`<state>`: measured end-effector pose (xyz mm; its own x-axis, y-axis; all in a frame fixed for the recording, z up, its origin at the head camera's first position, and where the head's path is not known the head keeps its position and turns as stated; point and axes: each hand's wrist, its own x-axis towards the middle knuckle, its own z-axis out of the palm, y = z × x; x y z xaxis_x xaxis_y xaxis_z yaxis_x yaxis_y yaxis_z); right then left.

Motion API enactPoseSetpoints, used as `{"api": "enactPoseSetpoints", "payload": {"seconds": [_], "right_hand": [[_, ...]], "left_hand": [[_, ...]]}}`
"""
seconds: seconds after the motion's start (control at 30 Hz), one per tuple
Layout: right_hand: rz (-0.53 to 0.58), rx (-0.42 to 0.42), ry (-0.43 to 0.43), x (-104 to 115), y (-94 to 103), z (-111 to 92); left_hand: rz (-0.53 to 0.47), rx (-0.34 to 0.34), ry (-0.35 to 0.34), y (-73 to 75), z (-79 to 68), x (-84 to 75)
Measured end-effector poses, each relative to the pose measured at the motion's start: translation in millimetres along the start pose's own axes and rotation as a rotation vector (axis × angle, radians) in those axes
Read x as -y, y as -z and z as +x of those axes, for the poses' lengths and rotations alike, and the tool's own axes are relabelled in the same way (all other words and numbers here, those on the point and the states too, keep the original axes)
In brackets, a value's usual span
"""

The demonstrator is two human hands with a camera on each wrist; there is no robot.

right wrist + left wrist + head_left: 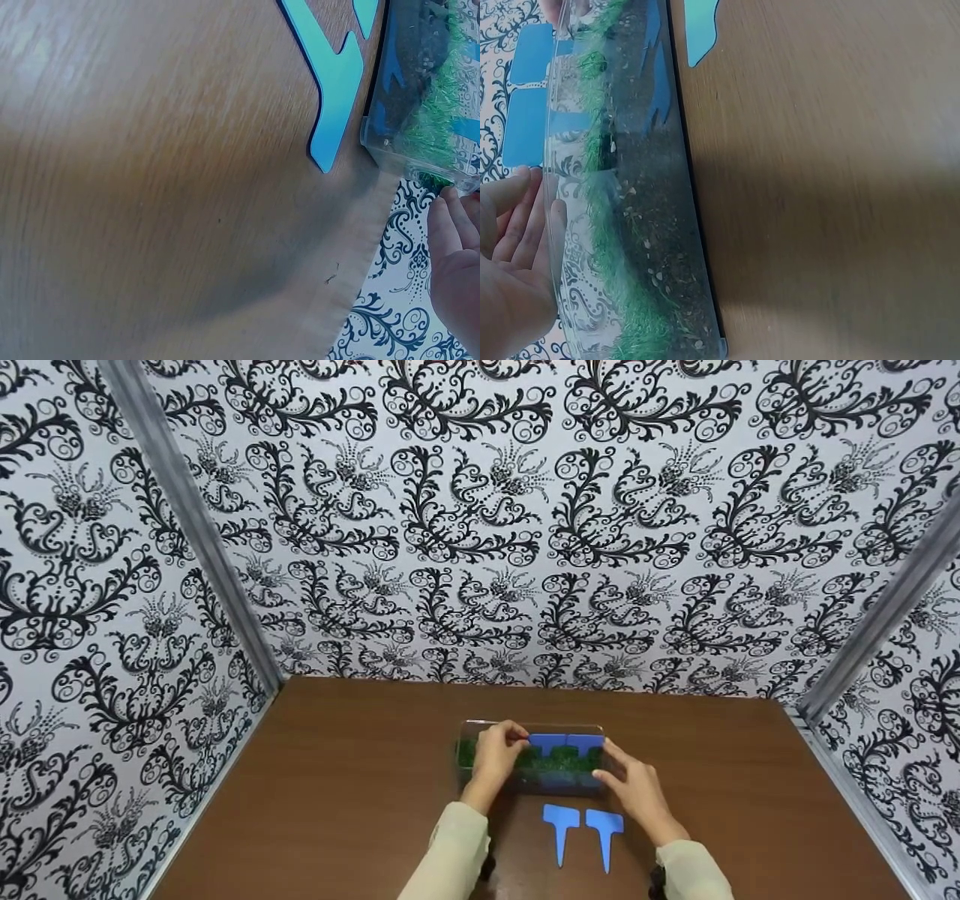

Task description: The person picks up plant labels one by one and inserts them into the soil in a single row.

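Observation:
A clear rectangular container (pixel 517 784) holds dark soil with small stones and a strip of green artificial grass (pixel 592 142). Two blue T-shaped plant labels stand in it side by side, a left label (pixel 547 742) and a right label (pixel 585 744). My left hand (pixel 498 751) reaches over the container, thumb and forefinger pinching the left label's outer edge. At the container's right end is my right hand (pixel 636 789), its fingers extended and touching that end, thumb near the front corner.
Two more blue T-shaped labels, one on the left (pixel 561 829) and one on the right (pixel 604 834), lie flat in front of the container on the brown wooden table (pixel 337 810). Behind it rises a wall (pixel 480 547) with a black-and-white scroll pattern.

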<state>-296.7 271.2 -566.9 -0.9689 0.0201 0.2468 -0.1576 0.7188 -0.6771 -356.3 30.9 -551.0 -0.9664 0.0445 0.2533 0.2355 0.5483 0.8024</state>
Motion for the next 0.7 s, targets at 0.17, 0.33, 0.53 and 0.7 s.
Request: {"api": "enactPoseSetpoints", "payload": {"seconds": [0.17, 0.33, 0.53, 0.7], "right_hand": [[0.012, 0.025, -0.01, 0.9, 1.0, 0.0], [0.017, 0.035, -0.007, 0.1, 1.6, -0.1], [0.023, 0.039, -0.009, -0.8, 1.2, 0.4], [0.02, 0.047, -0.017, -0.1, 1.6, -0.1]], "left_hand": [[0.003, -0.003, -0.014, 3.2, -0.7, 0.6], [-0.004, 0.015, -0.022, 6.9, -0.7, 0.9], [-0.011, 0.024, -0.023, 9.9, -1.5, 3.3], [0.001, 0.027, -0.021, 11.7, -2.2, 4.9]]}}
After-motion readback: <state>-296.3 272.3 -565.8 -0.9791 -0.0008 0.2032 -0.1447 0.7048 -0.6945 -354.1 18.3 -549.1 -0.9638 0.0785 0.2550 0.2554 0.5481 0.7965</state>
